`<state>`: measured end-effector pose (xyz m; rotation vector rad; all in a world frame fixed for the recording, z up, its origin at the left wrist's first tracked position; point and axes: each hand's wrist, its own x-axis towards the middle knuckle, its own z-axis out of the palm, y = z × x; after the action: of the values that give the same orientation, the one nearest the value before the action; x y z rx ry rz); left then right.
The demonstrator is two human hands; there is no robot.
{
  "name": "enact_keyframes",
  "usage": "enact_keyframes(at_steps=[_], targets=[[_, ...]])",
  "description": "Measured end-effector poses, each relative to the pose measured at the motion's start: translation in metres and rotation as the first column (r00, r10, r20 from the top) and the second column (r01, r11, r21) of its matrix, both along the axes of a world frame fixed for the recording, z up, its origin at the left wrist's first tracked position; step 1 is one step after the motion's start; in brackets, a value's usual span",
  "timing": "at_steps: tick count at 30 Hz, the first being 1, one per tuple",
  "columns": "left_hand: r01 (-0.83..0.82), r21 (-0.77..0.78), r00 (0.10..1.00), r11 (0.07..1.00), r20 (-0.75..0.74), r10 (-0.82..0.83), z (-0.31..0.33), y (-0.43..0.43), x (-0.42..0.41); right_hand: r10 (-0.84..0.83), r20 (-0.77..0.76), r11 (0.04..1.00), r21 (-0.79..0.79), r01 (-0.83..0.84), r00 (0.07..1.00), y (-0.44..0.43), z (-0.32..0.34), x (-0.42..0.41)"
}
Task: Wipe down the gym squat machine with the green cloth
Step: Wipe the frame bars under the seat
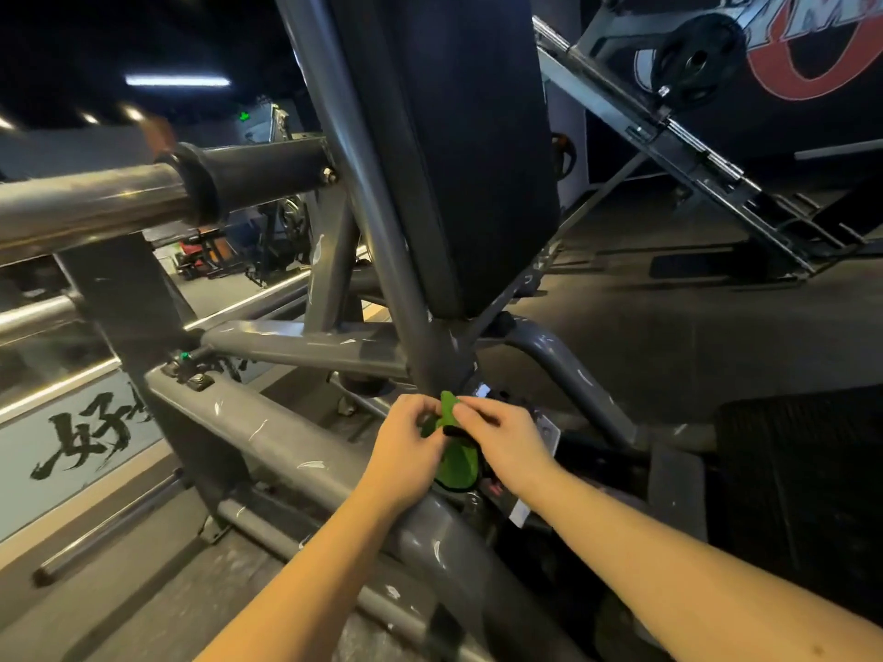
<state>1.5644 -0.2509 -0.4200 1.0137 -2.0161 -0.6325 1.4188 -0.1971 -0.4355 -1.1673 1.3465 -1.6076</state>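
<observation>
Dim gym floor (645, 327) stretches off toward 3 o'clock, with a loaded weight plate (697, 59) on another rig at 2 o'clock and painted lettering (86, 437) on a low wall at 8 o'clock. The squat machine fills the middle: its dark back pad (458, 136) rises at 12 o'clock, a steel bar (95, 203) runs in from 9 o'clock, and a scuffed grey frame tube (296, 451) slants from 9 toward 6 o'clock.

The green cloth (456, 458) sits just below centre, at 6 o'clock, bunched between both hands and hanging just in front of the joint where the tubes meet under the pad. The left hand (406, 437) pinches its left edge with curled fingers; the right hand (501, 439) nips the top edge between thumb and fingertips. It looks as if the cloth is being refolded or readied, not pressed to metal; I cannot tell whether it touches the frame.

Likely trouble from here:
- With only fingertip pinches, the cloth could slip and drop into the dark gap below the tube.
- Bolts and brackets near the joint could snag a loose corner.
- A bunched cloth would wipe in streaks and skip the tube's underside.
</observation>
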Motion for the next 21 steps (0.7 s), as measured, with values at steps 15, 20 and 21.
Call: enact_keyframes(at_steps=[15,20,21], targets=[[-0.315,0.009,0.938,0.949,-0.147,0.313,0.08,-0.029,-0.024,-0.36,0.043,0.933,0.003,0.36,0.932,-0.041,0.032,-0.031],[-0.349,-0.051,0.934,0.936,-0.104,0.343,0.087,-0.051,-0.032,-0.335,-0.043,0.933,-0.153,0.325,0.941,-0.061,0.052,0.011],[-0.354,-0.066,0.933,0.933,-0.096,0.348,0.084,-0.056,-0.03,-0.332,-0.028,0.93,-0.174,0.323,0.943,-0.062,0.045,0.018]])
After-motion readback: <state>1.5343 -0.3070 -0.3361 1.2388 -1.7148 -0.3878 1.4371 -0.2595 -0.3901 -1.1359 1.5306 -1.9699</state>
